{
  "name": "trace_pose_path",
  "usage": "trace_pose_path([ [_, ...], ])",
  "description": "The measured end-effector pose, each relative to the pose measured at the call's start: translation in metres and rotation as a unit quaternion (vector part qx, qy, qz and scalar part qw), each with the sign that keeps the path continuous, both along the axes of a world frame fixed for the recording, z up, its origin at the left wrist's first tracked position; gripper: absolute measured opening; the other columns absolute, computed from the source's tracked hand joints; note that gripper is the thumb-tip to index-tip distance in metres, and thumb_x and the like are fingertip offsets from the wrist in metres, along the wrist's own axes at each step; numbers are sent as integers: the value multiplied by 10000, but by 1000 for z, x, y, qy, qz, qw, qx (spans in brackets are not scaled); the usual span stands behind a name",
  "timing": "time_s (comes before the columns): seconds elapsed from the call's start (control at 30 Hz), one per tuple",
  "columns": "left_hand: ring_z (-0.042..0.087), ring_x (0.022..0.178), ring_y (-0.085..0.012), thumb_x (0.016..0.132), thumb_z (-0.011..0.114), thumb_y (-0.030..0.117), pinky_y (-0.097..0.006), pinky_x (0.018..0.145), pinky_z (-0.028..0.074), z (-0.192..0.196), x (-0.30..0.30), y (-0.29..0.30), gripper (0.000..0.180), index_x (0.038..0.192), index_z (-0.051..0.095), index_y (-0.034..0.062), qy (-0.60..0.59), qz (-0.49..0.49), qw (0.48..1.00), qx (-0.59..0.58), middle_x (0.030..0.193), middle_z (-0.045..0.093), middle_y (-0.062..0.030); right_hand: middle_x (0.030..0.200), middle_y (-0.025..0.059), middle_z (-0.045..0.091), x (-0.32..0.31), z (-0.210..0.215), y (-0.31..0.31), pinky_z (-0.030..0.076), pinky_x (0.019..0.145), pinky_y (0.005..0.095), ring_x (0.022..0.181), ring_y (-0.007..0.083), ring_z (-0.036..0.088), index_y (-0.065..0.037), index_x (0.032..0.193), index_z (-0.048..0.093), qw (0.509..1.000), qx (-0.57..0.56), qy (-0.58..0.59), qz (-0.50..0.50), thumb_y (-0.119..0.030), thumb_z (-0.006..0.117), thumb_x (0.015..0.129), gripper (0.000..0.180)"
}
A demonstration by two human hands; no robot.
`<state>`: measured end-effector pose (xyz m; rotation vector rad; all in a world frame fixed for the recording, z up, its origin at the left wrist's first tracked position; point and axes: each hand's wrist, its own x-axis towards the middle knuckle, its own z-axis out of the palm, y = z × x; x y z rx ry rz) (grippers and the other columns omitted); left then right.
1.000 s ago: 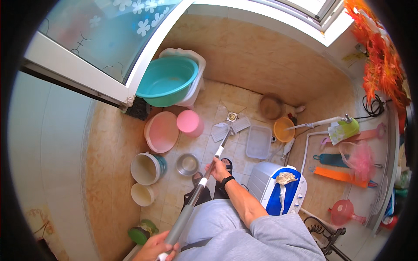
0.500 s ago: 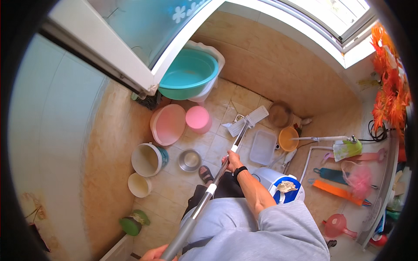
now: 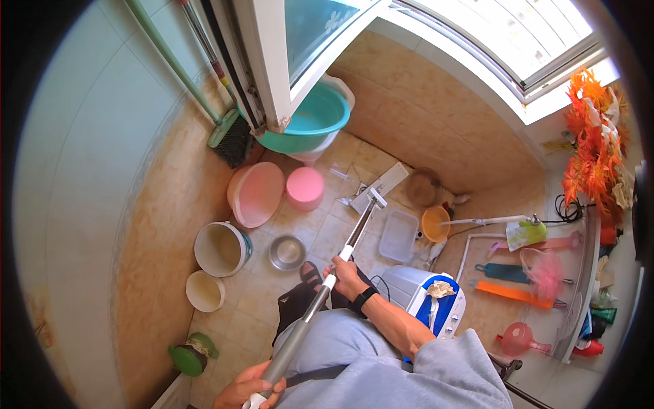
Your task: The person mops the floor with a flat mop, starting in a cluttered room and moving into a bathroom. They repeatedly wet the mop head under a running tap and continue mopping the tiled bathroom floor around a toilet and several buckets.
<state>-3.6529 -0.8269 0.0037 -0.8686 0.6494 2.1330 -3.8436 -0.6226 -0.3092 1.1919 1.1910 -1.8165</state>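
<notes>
With both hands I hold a long-handled flat mop slanting from my lower left toward the far floor. My left hand is closed round the grey handle near its white end. Farther up, my right hand, with a black band at the wrist, is closed on the pole between two white collars. At the far end the mop's white flat head is at the tiles near the drain, with the pole's cross-piece over its near edge. Whether the two are joined there, I cannot tell.
Left of the pole stand a pink basin, a pink bucket, white buckets and a metal bowl. A clear tub, an orange basin and a blue-white machine lie right. An open window frame juts overhead.
My right hand has moved back toward me, and the pole between the collars looks shorter. The mop's head lies at a different angle. The view has shifted, bringing a broom into sight at left.
</notes>
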Motion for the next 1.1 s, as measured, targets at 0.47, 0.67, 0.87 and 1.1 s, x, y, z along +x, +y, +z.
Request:
trace_pose_path([
  [0.47,455,418,-65,886,610,273,-190,335,342,24,45,-46,399,1139,493,-12,9,24,999,21,698,529,-16,762,136,538,44,22,-33,558,497,387,586,241,590,90,1085,395,997,38,-5,67,-107,530,939,280],
  [0.67,460,407,-76,908,573,315,-205,328,362,38,63,-61,447,1166,475,-37,13,27,999,-40,781,568,-58,828,120,565,59,26,-47,608,605,417,663,241,634,23,1117,428,991,-24,-42,122,-116,517,959,228],
  [0.87,635,633,-205,924,554,336,-276,423,503,17,84,-65,630,1357,359,-77,56,46,997,-31,1075,599,-241,922,150,510,65,-7,-56,600,648,483,707,314,628,68,1134,397,982,-103,-56,148,-83,533,945,278],
  [1.1,407,1304,-518,927,578,368,-628,1078,330,22,90,-47,912,1538,18,-12,104,278,954,44,1508,215,-374,1010,222,524,63,-20,-63,614,702,497,810,344,649,86,1267,296,979,-114,-83,144,-124,465,977,396],
])
